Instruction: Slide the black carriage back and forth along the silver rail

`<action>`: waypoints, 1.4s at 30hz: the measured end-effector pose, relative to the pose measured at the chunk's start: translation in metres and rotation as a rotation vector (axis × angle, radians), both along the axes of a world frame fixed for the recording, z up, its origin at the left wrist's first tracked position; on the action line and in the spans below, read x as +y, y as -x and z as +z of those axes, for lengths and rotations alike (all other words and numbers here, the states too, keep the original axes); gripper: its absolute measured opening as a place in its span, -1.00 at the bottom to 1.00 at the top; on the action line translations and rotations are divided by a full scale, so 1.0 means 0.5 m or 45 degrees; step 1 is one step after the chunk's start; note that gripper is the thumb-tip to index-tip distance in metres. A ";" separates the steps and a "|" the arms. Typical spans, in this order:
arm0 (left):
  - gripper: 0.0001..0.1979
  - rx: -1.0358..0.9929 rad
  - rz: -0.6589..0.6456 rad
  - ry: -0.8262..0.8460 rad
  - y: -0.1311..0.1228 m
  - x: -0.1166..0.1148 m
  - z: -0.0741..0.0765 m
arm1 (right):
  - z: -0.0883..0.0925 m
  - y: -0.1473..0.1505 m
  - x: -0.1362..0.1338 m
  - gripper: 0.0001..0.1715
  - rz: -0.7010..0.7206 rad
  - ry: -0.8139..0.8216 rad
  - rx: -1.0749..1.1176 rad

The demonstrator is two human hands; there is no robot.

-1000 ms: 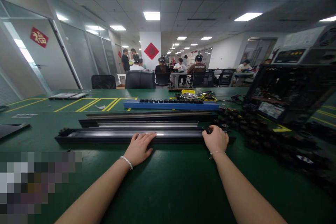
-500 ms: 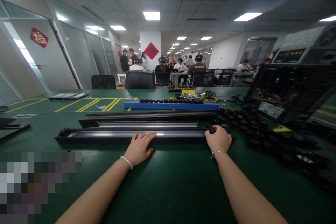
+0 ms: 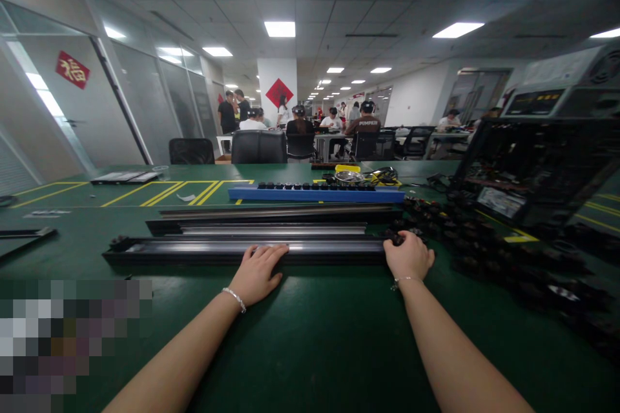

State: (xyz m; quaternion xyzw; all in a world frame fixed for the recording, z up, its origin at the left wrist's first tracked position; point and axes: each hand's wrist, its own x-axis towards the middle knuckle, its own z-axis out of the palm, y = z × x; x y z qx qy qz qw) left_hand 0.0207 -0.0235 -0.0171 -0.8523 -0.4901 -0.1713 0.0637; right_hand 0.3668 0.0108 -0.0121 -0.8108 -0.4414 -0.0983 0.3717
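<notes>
A long black metal rail (image 3: 194, 249) lies across the green table (image 3: 314, 329) in front of me. My left hand (image 3: 255, 273) rests flat on the rail's middle, fingers stretched out along its near edge. At the rail's right end my right hand (image 3: 409, 257) is curled, its fingers closed over a small black part (image 3: 396, 239) there. Both wrists wear thin bracelets.
Two more long rails (image 3: 271, 220) lie just behind, then a blue rack of black parts (image 3: 314, 193). A heap of small black parts (image 3: 484, 245) spreads to the right below a dark machine (image 3: 537, 161). People sit at desks in the background.
My right hand has shifted slightly to the right along the rail's end. The left hand has stayed put. A dark flat piece at the far left edge has moved.
</notes>
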 end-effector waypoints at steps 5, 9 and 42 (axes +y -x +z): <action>-0.40 0.009 0.003 -0.003 0.000 -0.001 0.002 | 0.001 -0.010 0.000 -0.60 -0.030 -0.017 0.028; -0.39 0.008 0.003 0.003 0.000 -0.001 0.001 | -0.002 -0.015 0.001 -0.60 -0.041 -0.039 0.032; -0.39 0.009 0.010 -0.003 0.001 -0.001 0.000 | 0.000 -0.066 -0.001 -0.57 -0.137 -0.096 0.174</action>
